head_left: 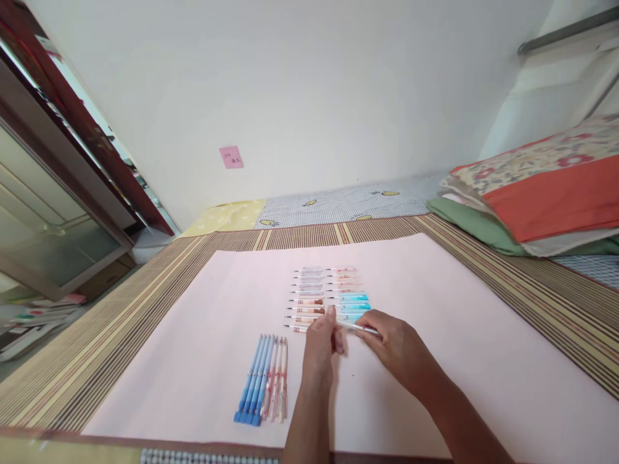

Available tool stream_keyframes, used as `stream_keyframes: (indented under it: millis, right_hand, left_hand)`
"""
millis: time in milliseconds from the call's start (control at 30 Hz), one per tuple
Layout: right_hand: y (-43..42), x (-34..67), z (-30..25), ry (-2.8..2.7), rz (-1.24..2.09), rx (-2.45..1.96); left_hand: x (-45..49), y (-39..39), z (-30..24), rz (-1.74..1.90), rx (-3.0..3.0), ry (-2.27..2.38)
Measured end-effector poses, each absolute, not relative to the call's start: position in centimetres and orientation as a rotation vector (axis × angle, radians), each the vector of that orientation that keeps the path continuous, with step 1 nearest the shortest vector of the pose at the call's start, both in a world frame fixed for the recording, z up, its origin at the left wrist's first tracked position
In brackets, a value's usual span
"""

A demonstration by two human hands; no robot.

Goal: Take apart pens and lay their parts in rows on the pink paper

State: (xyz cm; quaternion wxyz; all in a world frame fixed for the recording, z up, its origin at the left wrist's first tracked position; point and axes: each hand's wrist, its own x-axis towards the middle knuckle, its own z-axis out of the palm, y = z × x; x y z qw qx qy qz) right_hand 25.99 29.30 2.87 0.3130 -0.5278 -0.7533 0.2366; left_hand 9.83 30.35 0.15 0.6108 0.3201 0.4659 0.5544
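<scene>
Over the white sheet, my right hand is closed round a slim whitish pen held almost level. My left hand pinches at the left end of the same pen, its thumb upward; its fingertips partly cover that end. Just beyond both hands lie two columns of pens with thin points to the left. Brown-and-white pens and pale grey ones make up the left column. Turquoise pens and pale pink ones form the right column; my hands hide part of the nearest ones.
Several blue pens and several clear pens with red marks lie side by side at the near left. The white sheet rests on a striped mat. Folded bedding is at the right; a pink note is on the wall.
</scene>
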Motion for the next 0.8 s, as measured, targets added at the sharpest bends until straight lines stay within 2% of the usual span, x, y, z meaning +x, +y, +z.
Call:
stream_keyframes:
  millis: [167,533,800]
  right_hand:
    - [29.3,26.4,3.1,-1.962,0.700,-1.415]
    - [29.8,27.2,2.8,-1.890,0.712,-1.401]
    - [30.5,26.0,1.3,-1.496,0.886,-1.297]
  left_hand:
    - [9.5,30.1,1.0,1.323,0.763,0.833]
    - [8.7,31.0,0.0,1.475,0.416,0.891]
    - [8.9,31.1,0.7,1.488,0.062,0.817]
